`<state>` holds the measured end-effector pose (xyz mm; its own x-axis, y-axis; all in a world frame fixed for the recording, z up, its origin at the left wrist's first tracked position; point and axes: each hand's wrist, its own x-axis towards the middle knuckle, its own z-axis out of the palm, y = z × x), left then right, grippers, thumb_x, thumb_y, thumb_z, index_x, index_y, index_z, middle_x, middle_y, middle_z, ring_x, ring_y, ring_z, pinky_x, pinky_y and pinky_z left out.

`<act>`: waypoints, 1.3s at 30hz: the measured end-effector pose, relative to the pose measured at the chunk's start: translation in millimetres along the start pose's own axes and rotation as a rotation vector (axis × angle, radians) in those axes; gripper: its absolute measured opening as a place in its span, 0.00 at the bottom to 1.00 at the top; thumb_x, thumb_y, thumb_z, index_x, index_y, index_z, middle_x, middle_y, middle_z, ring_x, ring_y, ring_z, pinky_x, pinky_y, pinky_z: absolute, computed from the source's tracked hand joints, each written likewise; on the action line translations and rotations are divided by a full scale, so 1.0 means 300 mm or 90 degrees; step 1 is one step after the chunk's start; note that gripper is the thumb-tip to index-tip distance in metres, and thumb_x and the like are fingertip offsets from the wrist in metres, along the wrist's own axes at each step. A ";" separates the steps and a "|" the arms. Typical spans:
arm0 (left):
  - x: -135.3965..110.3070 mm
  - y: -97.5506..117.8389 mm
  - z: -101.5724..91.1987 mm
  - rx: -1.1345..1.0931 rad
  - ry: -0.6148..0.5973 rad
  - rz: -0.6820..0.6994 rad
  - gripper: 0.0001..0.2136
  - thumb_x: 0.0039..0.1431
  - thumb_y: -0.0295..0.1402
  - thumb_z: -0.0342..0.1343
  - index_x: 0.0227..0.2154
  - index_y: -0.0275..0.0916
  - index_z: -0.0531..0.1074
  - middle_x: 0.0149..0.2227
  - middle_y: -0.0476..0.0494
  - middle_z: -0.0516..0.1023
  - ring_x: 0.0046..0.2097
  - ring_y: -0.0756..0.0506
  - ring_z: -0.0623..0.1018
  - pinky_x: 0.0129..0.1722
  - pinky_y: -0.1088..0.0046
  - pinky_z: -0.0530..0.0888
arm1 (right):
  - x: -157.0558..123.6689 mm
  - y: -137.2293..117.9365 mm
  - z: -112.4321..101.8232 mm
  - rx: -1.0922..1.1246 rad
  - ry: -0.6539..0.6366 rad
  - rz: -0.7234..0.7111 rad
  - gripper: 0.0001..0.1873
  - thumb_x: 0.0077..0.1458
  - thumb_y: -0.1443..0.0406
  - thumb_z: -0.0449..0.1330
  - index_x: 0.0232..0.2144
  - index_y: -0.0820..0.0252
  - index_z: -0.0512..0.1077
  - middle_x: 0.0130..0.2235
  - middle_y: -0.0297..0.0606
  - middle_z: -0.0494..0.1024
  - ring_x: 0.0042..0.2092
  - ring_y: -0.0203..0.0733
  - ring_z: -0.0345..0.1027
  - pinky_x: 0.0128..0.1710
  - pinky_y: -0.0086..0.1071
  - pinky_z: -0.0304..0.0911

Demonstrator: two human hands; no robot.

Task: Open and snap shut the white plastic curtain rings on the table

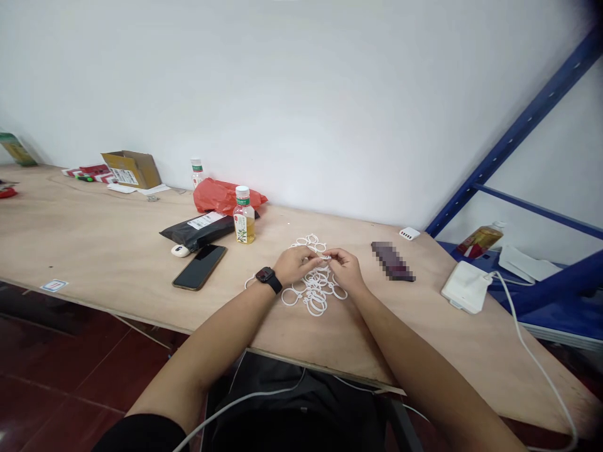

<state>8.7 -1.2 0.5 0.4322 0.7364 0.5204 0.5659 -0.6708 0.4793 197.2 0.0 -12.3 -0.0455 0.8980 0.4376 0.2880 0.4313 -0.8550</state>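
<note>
A heap of several white plastic rings (315, 290) lies on the wooden table (94, 245) in front of me. My left hand (294, 263), with a dark watch on its wrist, and my right hand (345, 269) meet just above the heap. Both have their fingers pinched together on one white ring (325, 257) held between them. More rings (311, 241) lie just beyond the hands.
A black phone (200, 266) lies left of my hands, with a small juice bottle (244, 215), a black parcel (198, 229) and a red bag (221, 195) behind it. A white device with a cable (466, 287) sits at the right, near a blue shelf frame (518, 132). A cardboard box (132, 168) stands far left.
</note>
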 end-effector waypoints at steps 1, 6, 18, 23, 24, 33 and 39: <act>0.002 -0.016 -0.008 0.013 0.022 -0.033 0.15 0.66 0.41 0.47 0.35 0.39 0.76 0.34 0.45 0.78 0.38 0.48 0.76 0.40 0.72 0.70 | 0.000 0.006 -0.005 0.006 0.002 0.018 0.14 0.44 0.65 0.54 0.32 0.60 0.76 0.31 0.37 0.79 0.33 0.41 0.72 0.34 0.32 0.66; 0.000 -0.116 -0.027 0.171 0.031 -0.241 0.12 0.59 0.39 0.54 0.41 0.39 0.77 0.44 0.40 0.75 0.46 0.43 0.75 0.48 0.68 0.70 | 0.005 0.048 -0.024 -0.073 -0.077 0.056 0.18 0.48 0.66 0.50 0.36 0.58 0.78 0.34 0.37 0.80 0.36 0.42 0.73 0.38 0.34 0.67; -0.005 -0.136 -0.007 0.282 -0.089 -0.280 0.16 0.57 0.46 0.53 0.33 0.40 0.80 0.40 0.38 0.78 0.43 0.42 0.76 0.43 0.68 0.71 | 0.005 0.055 -0.010 -0.299 -0.115 -0.130 0.16 0.50 0.70 0.54 0.39 0.55 0.77 0.43 0.39 0.79 0.48 0.46 0.69 0.52 0.42 0.61; -0.004 -0.142 -0.003 0.263 -0.052 -0.258 0.14 0.55 0.44 0.56 0.27 0.39 0.79 0.34 0.37 0.80 0.36 0.42 0.77 0.36 0.70 0.71 | 0.002 0.045 -0.007 -0.290 -0.123 -0.145 0.14 0.51 0.70 0.56 0.38 0.55 0.77 0.43 0.40 0.79 0.47 0.47 0.69 0.51 0.43 0.61; -0.003 -0.142 -0.002 0.251 -0.050 -0.258 0.14 0.55 0.44 0.56 0.26 0.40 0.79 0.33 0.38 0.80 0.35 0.43 0.77 0.35 0.71 0.71 | 0.002 0.043 -0.007 -0.289 -0.122 -0.148 0.13 0.51 0.70 0.56 0.38 0.55 0.77 0.42 0.40 0.79 0.47 0.47 0.69 0.51 0.43 0.61; 0.002 -0.135 0.002 0.198 -0.032 -0.289 0.06 0.51 0.30 0.58 0.31 0.41 0.78 0.33 0.44 0.81 0.36 0.44 0.77 0.36 0.71 0.71 | -0.004 0.033 0.003 -0.293 -0.128 -0.160 0.10 0.54 0.67 0.57 0.37 0.55 0.77 0.42 0.40 0.79 0.47 0.46 0.69 0.50 0.42 0.62; 0.006 -0.090 0.005 0.162 0.038 -0.155 0.13 0.57 0.27 0.51 0.42 0.39 0.77 0.40 0.42 0.78 0.41 0.45 0.76 0.43 0.70 0.71 | -0.008 0.022 0.008 -0.272 -0.107 -0.151 0.11 0.56 0.63 0.58 0.41 0.55 0.76 0.42 0.40 0.80 0.46 0.46 0.71 0.50 0.41 0.63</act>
<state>-4.7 18.5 -12.7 0.2256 0.8608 0.4563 0.8072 -0.4274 0.4072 197.0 0.8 -19.6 -0.3001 0.7963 0.5252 0.6141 0.5826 -0.5324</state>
